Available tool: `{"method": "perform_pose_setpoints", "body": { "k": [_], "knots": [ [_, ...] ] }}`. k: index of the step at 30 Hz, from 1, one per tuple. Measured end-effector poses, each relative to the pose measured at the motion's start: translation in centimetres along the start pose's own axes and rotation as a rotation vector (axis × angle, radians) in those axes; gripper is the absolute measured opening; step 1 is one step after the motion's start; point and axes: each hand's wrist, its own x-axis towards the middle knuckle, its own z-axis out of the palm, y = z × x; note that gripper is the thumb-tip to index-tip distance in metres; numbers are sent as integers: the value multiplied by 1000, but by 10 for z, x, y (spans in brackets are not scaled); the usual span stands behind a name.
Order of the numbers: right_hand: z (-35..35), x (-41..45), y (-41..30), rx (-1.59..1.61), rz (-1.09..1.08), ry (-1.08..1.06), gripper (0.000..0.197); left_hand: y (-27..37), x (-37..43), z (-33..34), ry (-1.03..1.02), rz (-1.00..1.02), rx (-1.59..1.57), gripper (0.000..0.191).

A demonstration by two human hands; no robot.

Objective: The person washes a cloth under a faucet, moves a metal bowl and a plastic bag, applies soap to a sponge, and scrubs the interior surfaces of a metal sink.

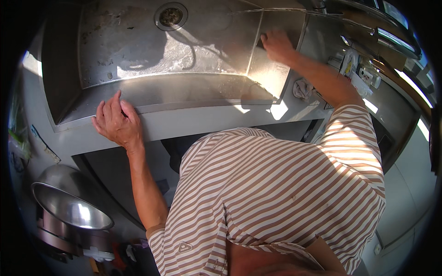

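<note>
Before me is a stainless steel sink (179,90), its bottom wet and stained, with a round drain (171,16) at the far side. My left hand (119,120) rests on the sink's front rim near the left corner, fingers bent and a little apart, holding nothing. Against the sink's right inner wall is my right hand (278,45), blurred. A dark patch shows beside its fingers; I cannot tell whether it is shadow or something held. A thin, shiny streak that looks like water (283,9) crosses the far right of the sink.
A crumpled cloth (303,89) lies on the counter right of the sink, near a clear container (369,75). A metal bowl (76,203) stands tilted at lower left above a pot-like appliance (57,234). Plastic bags (19,141) are at the left edge.
</note>
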Motion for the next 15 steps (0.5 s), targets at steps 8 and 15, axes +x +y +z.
{"method": "perform_pose_setpoints", "body": {
  "k": [8, 15],
  "knots": [
    [-69, -87, -50, 64, -272, -131, 32, -11, -10, 10, 19, 25, 27, 28],
    [-29, -34, -102, 22, -284, -399, 23, -9, -5, 15, 7, 20, 37, 27]
  ]
}}
